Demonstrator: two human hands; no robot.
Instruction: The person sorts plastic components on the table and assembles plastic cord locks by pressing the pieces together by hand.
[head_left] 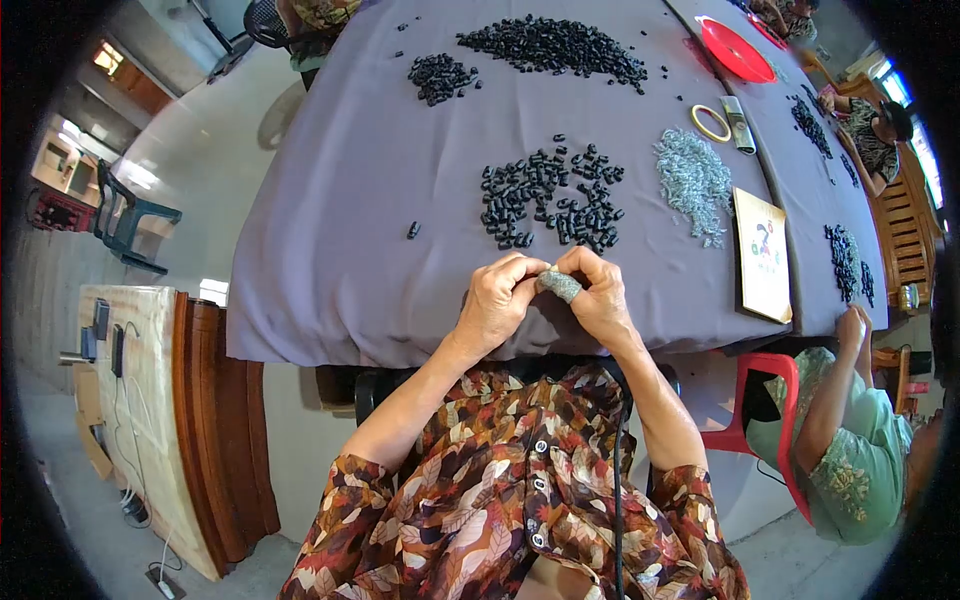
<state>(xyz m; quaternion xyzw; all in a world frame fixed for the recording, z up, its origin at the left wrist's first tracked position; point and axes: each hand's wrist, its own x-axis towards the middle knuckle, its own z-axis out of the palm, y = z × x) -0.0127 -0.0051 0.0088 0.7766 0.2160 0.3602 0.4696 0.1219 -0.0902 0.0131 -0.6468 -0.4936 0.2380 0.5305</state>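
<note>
My left hand (495, 302) and my right hand (600, 300) meet at the near edge of the cloth-covered table, fingertips pinched together. A grey wrap (559, 286) covers a digit of my right hand. Whatever small thing sits between the fingertips is too hidden to name. Just beyond my hands lies a spread of small black cylindrical pieces (535, 190). One loose black piece (413, 230) rests apart to the left. To the right is a heap of small clear, silvery pieces (692, 180).
A booklet (762, 255), a tape roll (711, 123) and a small packet (738, 125) lie on the right. Farther back are a large black heap (555, 48), a smaller one (438, 78) and a red tray (738, 50). A person in green (855, 450) sits at right.
</note>
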